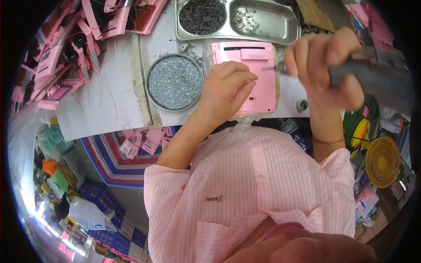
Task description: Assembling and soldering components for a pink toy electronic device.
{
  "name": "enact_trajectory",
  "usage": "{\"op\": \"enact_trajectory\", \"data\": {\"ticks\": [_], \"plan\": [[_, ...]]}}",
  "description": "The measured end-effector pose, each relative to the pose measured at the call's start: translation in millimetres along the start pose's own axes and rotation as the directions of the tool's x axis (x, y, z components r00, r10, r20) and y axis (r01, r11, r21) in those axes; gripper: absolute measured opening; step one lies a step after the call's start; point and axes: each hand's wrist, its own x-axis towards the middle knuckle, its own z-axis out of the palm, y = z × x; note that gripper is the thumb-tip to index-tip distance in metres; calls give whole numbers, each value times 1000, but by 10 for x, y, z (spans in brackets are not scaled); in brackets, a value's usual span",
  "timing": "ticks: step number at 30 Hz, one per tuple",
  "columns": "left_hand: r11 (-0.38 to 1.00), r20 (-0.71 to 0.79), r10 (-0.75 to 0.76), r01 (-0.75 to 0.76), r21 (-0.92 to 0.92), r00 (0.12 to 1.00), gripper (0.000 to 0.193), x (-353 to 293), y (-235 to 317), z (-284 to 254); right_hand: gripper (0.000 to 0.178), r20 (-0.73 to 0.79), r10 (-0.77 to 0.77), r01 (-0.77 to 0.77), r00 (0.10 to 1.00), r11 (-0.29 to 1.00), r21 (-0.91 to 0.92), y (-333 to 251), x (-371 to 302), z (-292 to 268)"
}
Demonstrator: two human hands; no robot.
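A pink plastic casing with a dark slot along its far edge lies on the table in front of me. My left hand rests over its left side, fingers bent and fingertips drawn together with the thumb. Whatever may be between them is hidden. My right hand, blurred, grips a dark electric screwdriver above the casing's right side. The screwdriver's thin bit points left over the pink surface. Beside my left hand stands a round metal dish full of small silvery screws.
A steel tray with dark springs and small metal parts stands at the far side. Pink casings with wires pile up at the far left. A small green roll sits right of the casing. A striped bag with pink parts hangs below the table edge.
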Motion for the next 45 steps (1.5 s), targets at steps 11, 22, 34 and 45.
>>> {"op": "enact_trajectory", "data": {"ticks": [11,22,34,45], "plan": [[945,-158,12,40,324,987,19,-200,-9,-300,31,81,49,-59,995,990,124,380,92,408],[727,-109,-312,311,612,944,10,-607,-265,-915,24,-28,66,-63,997,995,82,1147,425,169],[778,-118,-267,287,559,956,8,-431,-410,-970,26,-68,170,-165,983,984,73,1085,459,264],[915,-100,-73,106,390,992,12,-472,-173,-655,32,135,76,-89,988,991,96,486,275,675]]}}
